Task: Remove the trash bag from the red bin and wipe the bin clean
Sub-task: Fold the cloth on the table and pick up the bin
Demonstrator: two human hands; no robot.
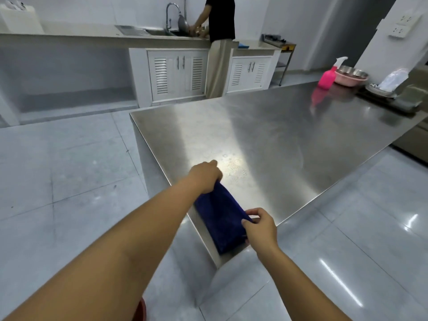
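A dark blue cloth [222, 216] lies folded on the near corner of the steel table [289, 140]. My left hand [205, 176] grips the cloth's far end. My right hand [260, 229] pinches its near right edge between thumb and fingers. A sliver of the red bin [141, 310] shows at the bottom edge, mostly hidden under my left forearm. No trash bag is in view.
A pink spray bottle [327, 77], a pink basin holding a metal bowl [350, 76] and a plastic-wrapped item [392, 81] stand at the table's far right. A person [218, 31] stands at the sink [162, 32] by the back counter. Tiled floor surrounds the table.
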